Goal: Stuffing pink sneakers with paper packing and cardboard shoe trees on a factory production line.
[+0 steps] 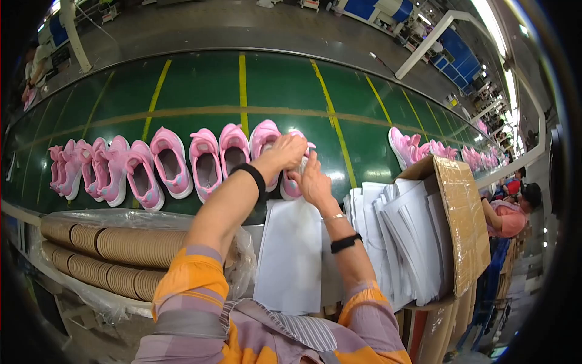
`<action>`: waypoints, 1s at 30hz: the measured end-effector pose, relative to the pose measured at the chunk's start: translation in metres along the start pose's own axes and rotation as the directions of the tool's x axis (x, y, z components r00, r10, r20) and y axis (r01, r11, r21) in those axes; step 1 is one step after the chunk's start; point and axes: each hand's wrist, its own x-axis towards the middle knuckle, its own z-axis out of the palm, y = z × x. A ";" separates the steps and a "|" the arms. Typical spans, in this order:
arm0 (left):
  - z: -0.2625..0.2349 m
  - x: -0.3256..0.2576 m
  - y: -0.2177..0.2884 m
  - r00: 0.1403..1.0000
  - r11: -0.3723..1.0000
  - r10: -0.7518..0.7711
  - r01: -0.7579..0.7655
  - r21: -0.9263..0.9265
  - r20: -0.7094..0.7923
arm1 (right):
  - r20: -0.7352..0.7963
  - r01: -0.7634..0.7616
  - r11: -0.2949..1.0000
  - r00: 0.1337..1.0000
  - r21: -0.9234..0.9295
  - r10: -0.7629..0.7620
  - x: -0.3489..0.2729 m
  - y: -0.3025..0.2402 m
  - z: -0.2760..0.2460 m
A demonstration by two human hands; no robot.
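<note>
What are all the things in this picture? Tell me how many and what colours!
Shoes: many, pink with white soles, along the green surface
Green surface: one, with yellow lines, across the middle
Paper stack: one, white, front middle
Cardboard box: one, brown, right, with white papers inside
Ridged stacks: two rows, brown, left, in clear plastic
Machines: several, blue and white, far back
People: at least two, right and far left
Wristbands: two, black, one per arm
Left hand, right hand: one each, bare, at a shoe

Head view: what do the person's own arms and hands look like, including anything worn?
The left hand and right hand are ungloved. Each wrist area has a black band; the right adds a thin silvery bracelet. Orange-and-mauve sleeves leave the forearms mostly bare.
</note>
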 end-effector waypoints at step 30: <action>-0.318 -0.220 0.136 0.895 0.657 0.198 0.181 -0.732 0.399 | -0.446 0.408 0.742 0.880 0.533 -0.163 -0.174 -0.107 0.038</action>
